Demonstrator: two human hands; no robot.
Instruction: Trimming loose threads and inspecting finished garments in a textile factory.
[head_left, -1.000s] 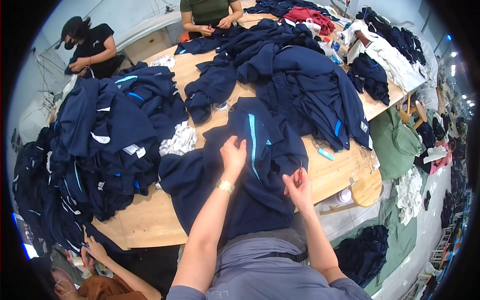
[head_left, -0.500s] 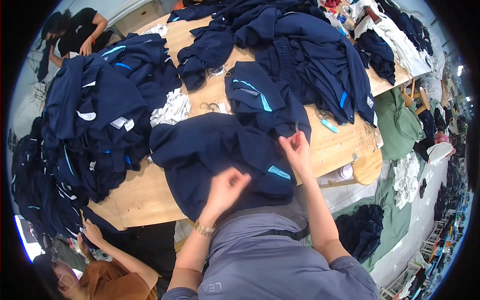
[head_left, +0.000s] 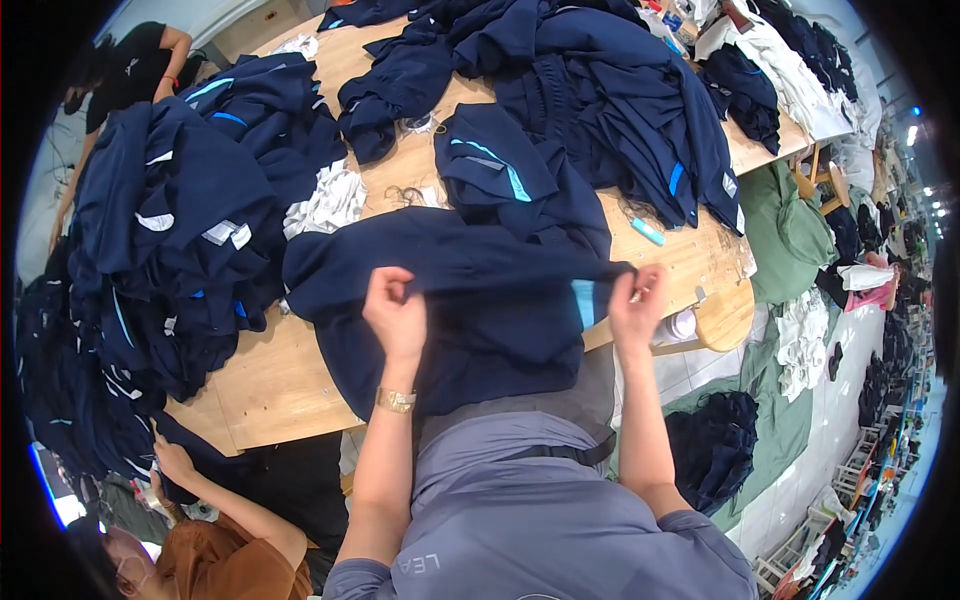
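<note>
The person [head_left: 540, 500] works at a navy garment [head_left: 460, 345], which lies across the near edge of the wooden table [head_left: 280, 385], a fold of it stretching between the 2 hands. The right hand [head_left: 638, 310] pinches the cloth's edge, just beside a light-blue patch [head_left: 586, 303]. The left hand [head_left: 397, 315] is curled, thumb and forefinger bent toward each other; whether it grips the fabric cannot be told. A gold-coloured wristband [head_left: 396, 400] circles the left wrist. Leftward lies a navy clothing pile [head_left: 200, 190], a bunched white cloth [head_left: 327, 203] beside it. A far navy heap [head_left: 620, 110] spreads rightward, near a light-blue tube [head_left: 647, 231]. At near left is a co-worker's hand [head_left: 175, 460].
</note>
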